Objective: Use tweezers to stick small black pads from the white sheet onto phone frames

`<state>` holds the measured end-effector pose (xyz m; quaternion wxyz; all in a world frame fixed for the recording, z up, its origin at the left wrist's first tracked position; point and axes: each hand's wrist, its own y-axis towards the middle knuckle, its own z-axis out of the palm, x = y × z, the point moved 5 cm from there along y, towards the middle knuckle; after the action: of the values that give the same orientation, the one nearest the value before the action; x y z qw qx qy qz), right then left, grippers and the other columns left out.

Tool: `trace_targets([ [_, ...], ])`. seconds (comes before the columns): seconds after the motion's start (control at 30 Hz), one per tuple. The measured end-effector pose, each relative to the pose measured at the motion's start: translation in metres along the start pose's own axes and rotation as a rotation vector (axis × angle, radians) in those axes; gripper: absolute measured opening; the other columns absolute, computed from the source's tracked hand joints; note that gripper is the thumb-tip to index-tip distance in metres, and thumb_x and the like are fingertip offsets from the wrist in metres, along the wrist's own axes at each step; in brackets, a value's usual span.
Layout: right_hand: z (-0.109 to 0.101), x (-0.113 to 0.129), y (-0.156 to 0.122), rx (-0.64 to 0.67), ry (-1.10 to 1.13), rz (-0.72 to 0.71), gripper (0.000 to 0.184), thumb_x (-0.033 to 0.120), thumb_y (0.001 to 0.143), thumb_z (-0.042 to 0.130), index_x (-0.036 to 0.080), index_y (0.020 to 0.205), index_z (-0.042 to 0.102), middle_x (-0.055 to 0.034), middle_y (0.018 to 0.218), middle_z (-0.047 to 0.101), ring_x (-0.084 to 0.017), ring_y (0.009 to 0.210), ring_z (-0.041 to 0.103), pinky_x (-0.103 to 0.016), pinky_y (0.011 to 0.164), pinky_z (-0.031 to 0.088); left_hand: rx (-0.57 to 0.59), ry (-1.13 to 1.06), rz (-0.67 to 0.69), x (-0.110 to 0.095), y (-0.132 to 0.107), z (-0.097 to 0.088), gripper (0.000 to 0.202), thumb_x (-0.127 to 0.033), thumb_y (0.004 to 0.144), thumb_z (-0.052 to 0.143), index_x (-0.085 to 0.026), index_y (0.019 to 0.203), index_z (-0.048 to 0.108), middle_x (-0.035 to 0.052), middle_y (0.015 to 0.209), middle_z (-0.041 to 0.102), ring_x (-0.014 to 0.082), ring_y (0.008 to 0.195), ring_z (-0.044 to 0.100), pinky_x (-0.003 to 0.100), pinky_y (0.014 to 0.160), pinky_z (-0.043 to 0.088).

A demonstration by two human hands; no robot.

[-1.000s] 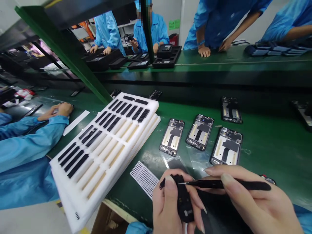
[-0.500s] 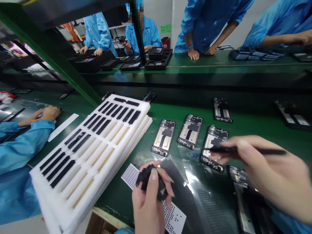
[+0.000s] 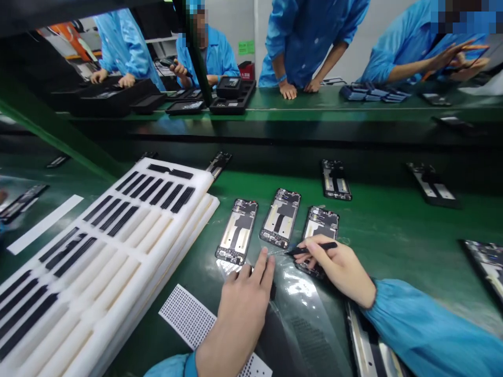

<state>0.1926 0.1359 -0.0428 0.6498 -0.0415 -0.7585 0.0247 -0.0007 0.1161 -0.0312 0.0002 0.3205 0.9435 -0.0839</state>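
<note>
Currently, the right hand point(image 3: 334, 264) is clenching black tweezers point(image 3: 314, 248), tips pointing left across a clear film point(image 3: 298, 298) toward the open left hand point(image 3: 245, 309).

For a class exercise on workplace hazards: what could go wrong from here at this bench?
The black tweezers in the right hand sit close to the phone frames, so their tips could scratch one. The left hand rests on loose clear film, which could slide and nudge the frames.

Foam trays point(image 3: 118, 251) stacked left on the assembly conveyor point(image 3: 396, 230), phone frames point(image 3: 280, 218) lying ahead in a row, perforated sheet point(image 3: 187, 317) just right of the trays, plastic film point(image 3: 302, 309) right of that sheet
</note>
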Motion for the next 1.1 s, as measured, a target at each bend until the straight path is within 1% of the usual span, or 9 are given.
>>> trace_targets([
  [0.23,0.011,0.007,0.001,0.062,-0.100,-0.068,0.038,0.051,0.100,0.052,0.018,0.091,0.070,-0.0070,0.084,0.077,-0.017,0.070,0.074,-0.025,0.059,0.061,-0.049,0.197,0.049,-0.002,-0.003,-0.002,0.082,0.005,0.065,0.049,-0.015,0.145,0.052,0.0084,0.155,0.040,0.0267,0.088,0.071,0.042,0.066,0.065],
  [0.4,0.013,0.010,0.002,0.077,-0.124,-0.080,0.034,0.044,0.101,0.052,0.017,0.094,0.071,-0.0066,0.085,0.077,-0.016,0.070,0.073,-0.025,0.065,0.062,-0.037,0.104,0.055,-0.001,-0.002,0.000,0.076,0.008,0.070,0.043,-0.013,0.143,0.054,0.0119,0.154,0.044,0.0285,0.089,0.072,0.044,0.065,0.064],
  [0.47,0.012,0.010,0.002,0.064,-0.109,-0.074,0.033,0.043,0.100,0.055,0.016,0.096,0.073,-0.0071,0.088,0.077,-0.016,0.070,0.074,-0.026,0.067,0.063,-0.102,-0.152,-0.031,0.005,-0.005,-0.004,0.068,0.006,0.077,0.041,-0.016,0.140,0.056,0.0117,0.150,0.052,0.0309,0.102,0.069,0.049,0.078,0.063],
  [0.57,0.006,0.020,-0.001,0.023,-0.049,-0.073,0.034,0.045,0.099,0.057,0.017,0.095,0.076,-0.0083,0.089,0.079,-0.019,0.072,0.076,-0.028,0.068,0.064,-0.205,-0.906,-0.361,0.023,-0.015,-0.013,0.036,-0.017,0.095,0.051,-0.022,0.130,0.056,0.0109,0.132,0.066,0.0256,0.108,0.066,0.041,0.087,0.059],
  [0.63,0.001,0.036,-0.011,0.005,-0.030,-0.092,0.036,0.044,0.100,0.055,0.018,0.091,0.078,-0.0082,0.088,0.080,-0.020,0.074,0.077,-0.027,0.069,0.064,-0.123,-1.484,-0.524,0.022,-0.023,-0.014,0.028,-0.034,0.097,0.056,-0.021,0.122,0.057,0.0090,0.110,0.070,0.0189,0.084,0.066,0.030,0.068,0.058],
  [0.73,-0.003,0.066,-0.034,-0.019,-0.088,-0.174,0.031,0.039,0.100,0.056,0.024,0.090,0.081,-0.0053,0.092,0.080,-0.018,0.080,0.078,-0.022,0.073,0.063,0.113,-2.052,-0.472,0.002,-0.031,-0.026,0.022,-0.030,0.097,0.054,-0.015,0.112,0.062,0.0040,0.079,0.065,0.0124,0.059,0.056,0.024,0.052,0.048],
  [0.8,-0.003,0.081,-0.048,-0.024,-0.135,-0.237,0.026,0.035,0.099,0.059,0.027,0.089,0.081,-0.0030,0.092,0.080,-0.017,0.082,0.077,-0.019,0.074,0.062,0.169,-2.192,-0.385,-0.008,-0.036,-0.034,0.019,-0.026,0.097,0.053,-0.014,0.107,0.065,0.0036,0.074,0.064,0.0109,0.054,0.056,0.022,0.052,0.048],
  [0.87,0.000,0.088,-0.057,-0.006,-0.153,-0.271,0.024,0.033,0.099,0.060,0.029,0.089,0.081,-0.0016,0.089,0.080,-0.016,0.081,0.077,-0.017,0.074,0.062,0.149,-2.258,-0.321,-0.014,-0.041,-0.038,0.018,-0.025,0.096,0.055,-0.015,0.107,0.066,0.0071,0.085,0.067,0.0101,0.055,0.057,0.020,0.049,0.046],
  [1.1,0.007,0.090,-0.065,0.029,-0.134,-0.323,0.024,0.032,0.099,0.058,0.028,0.090,0.080,-0.0003,0.084,0.080,-0.014,0.075,0.077,-0.015,0.070,0.060,0.148,-2.295,-0.238,-0.023,-0.054,-0.046,0.019,-0.025,0.097,0.057,-0.016,0.109,0.069,0.0096,0.099,0.067,0.0080,0.058,0.056,0.019,0.052,0.045],
])
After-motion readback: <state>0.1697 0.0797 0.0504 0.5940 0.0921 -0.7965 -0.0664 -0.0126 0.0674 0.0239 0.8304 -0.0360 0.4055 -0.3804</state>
